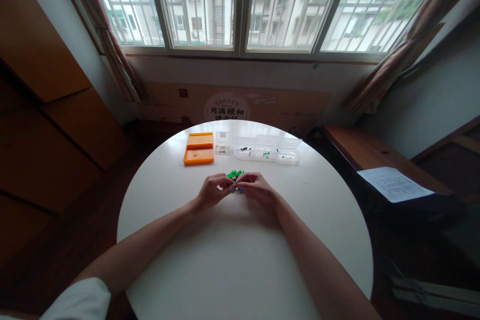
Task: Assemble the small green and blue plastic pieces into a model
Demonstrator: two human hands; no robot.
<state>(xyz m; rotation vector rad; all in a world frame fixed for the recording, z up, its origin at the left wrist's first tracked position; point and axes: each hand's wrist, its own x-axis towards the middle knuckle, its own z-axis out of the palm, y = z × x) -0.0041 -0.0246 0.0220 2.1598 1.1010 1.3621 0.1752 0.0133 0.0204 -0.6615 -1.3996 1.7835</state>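
Note:
Over the white table (240,260), my left hand (213,189) and my right hand (259,186) meet with fingertips pinched together. Between them is a small build of toy bricks (235,174), bright green on top with blue and pale bits lower down. Both hands are closed on it, the left from its left side and the right from its right side. My fingers hide much of its middle, so I cannot tell which single pieces they touch.
Beyond my hands stands an open orange case (199,162) with a tiny piece inside. To its right are open clear plastic boxes, one with pale pieces (222,148), others with dark pieces (245,149), green pieces (266,154) and blue pieces (283,156). A paper sheet (393,184) lies at right.

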